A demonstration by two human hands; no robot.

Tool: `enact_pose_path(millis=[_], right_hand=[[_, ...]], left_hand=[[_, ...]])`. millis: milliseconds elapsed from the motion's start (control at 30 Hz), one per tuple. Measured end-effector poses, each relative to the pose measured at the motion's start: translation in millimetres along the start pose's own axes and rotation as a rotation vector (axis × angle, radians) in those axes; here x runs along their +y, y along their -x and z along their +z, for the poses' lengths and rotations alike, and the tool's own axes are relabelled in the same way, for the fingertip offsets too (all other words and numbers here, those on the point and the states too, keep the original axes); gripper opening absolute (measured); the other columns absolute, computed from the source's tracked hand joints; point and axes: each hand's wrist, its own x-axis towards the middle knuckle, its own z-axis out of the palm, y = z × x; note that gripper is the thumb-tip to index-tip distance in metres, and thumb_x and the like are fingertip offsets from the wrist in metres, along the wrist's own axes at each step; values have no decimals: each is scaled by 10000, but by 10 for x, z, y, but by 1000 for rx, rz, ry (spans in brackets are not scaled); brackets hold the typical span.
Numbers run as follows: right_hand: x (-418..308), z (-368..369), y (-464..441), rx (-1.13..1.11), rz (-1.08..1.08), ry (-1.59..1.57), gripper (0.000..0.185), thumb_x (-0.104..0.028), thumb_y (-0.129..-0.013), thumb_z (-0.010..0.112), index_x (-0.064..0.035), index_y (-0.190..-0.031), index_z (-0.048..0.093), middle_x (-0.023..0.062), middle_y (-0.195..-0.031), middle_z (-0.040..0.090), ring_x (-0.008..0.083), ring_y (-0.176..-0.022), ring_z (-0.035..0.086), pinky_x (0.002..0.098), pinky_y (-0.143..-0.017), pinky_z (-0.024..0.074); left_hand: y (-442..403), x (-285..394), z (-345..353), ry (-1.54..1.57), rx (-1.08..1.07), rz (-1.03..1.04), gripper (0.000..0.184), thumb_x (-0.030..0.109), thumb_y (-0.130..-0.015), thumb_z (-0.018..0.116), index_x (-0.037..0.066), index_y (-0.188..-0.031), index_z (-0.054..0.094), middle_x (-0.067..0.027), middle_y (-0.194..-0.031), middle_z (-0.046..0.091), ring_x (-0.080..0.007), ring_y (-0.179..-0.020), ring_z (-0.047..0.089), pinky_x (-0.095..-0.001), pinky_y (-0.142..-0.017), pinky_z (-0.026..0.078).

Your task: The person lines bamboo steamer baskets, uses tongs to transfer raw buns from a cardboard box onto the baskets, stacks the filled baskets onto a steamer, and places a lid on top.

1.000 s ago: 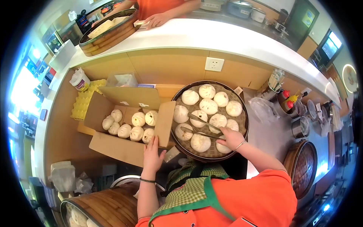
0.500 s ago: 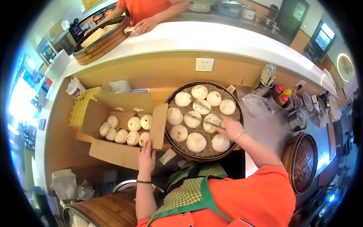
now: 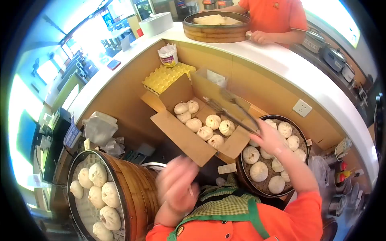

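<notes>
In my right hand [image 3: 270, 138] are metal tongs [image 3: 241, 110], blurred, their arms apart over the box's right part. No bun shows between the tips. The open cardboard box [image 3: 181, 140] holds several white buns [image 3: 205, 133] in uneven rows. My left hand [image 3: 177, 182] is smeared by motion, off the box, between its front flap and the stacked bamboo steamer [image 3: 138, 193]. Beneath my right forearm a round steamer tray [image 3: 305, 136] carries several buns [image 3: 259, 171].
Buns [image 3: 110, 195] also lie in the left steamer. Behind the box are a yellow egg tray [image 3: 165, 78] and a white tub [image 3: 168, 55]. Across the white counter [image 3: 277, 60] a person in orange [image 3: 273, 18] touches another steamer [image 3: 217, 33]. Plastic bags [image 3: 100, 127] hang at left.
The view has swung left, bringing the left steamer's buns into sight. My left hand has let go of the box edge. My right hand has brought the tongs from the round tray to the box.
</notes>
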Motion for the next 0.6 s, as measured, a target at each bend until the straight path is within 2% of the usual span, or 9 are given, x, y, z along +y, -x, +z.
enact_pose_path(millis=[33, 100, 133, 233, 300, 400, 533, 567, 600], right_hand=[[46, 257, -381, -16, -168, 137, 598, -389, -813, 604, -1, -1234, 431, 210, -1092, 566, 361, -1008, 548, 409, -830, 452], [-19, 740, -1109, -140, -163, 315, 555, -426, -814, 595, -3, -1149, 465, 203, -1049, 577, 345, -958, 575, 414, -792, 476], [-83, 947, -1425, -219, -159, 368, 524, -418, -809, 605, -4, -1103, 476, 201, -1021, 585, 346, -934, 588, 418, -776, 487], [-88, 1495, -1965, -233, -275, 469, 526, -432, -794, 626, -14, -1076, 476, 191, -1005, 587, 335, -941, 598, 407, -771, 495], [-158, 1752, -2130, -260, -171, 498, 571, -446, -828, 587, -2, -1157, 446, 205, -1042, 579, 342, -970, 581, 405, -796, 482], [-154, 1930, -2284, -324, -141, 469, 569, -445, -832, 588, 0, -1158, 444, 207, -1057, 583, 346, -958, 588, 420, -793, 480], [-141, 1833, -2402, -382, -180, 329, 501, -429, -837, 589, 25, -1042, 540, 235, -944, 619, 367, -894, 602, 425, -791, 470], [-72, 1837, -2466, -356, -173, 226, 469, -428, -845, 580, 31, -944, 590, 240, -876, 624, 372, -860, 604, 417, -778, 474], [-15, 1806, -2593, -442, -151, 206, 457, -425, -861, 558, 22, -932, 618, 221, -849, 634, 363, -834, 611, 415, -764, 476]], left_hand=[[-54, 89, -271, -134, 206, 113, 164, 172, -848, 544, 36, -931, 584, -102, -931, 611, -258, -921, 586, -347, -794, 474], [43, 205, -738, -354, 451, 300, 176, 182, -850, 541, 34, -936, 582, -108, -936, 607, -262, -923, 583, -352, -797, 473], [124, 214, -846, -425, 487, 328, 182, 187, -852, 539, 33, -939, 582, -111, -939, 605, -265, -924, 581, -355, -798, 472], [340, 258, -953, -577, 526, 314, 201, 203, -856, 534, 30, -947, 579, -119, -947, 598, -272, -926, 576, -362, -802, 470], [390, 273, -984, -642, 534, 301, 213, 213, -858, 531, 28, -953, 578, -125, -952, 594, -277, -928, 573, -368, -804, 469], [409, 313, -1005, -720, 554, 296, 232, 229, -862, 526, 25, -961, 576, -133, -960, 588, -284, -931, 568, -376, -808, 467], [429, 357, -994, -779, 583, 305, 257, 250, -868, 519, 21, -972, 573, -145, -971, 579, -294, -935, 562, -386, -813, 465], [427, 354, -986, -788, 584, 307, 263, 255, -869, 518, 20, -975, 572, -148, -974, 577, -296, -936, 560, -389, -814, 464], [420, 363, -983, -794, 587, 313, 270, 261, -870, 516, 19, -977, 572, -150, -976, 575, -299, -937, 558, -391, -815, 464]])
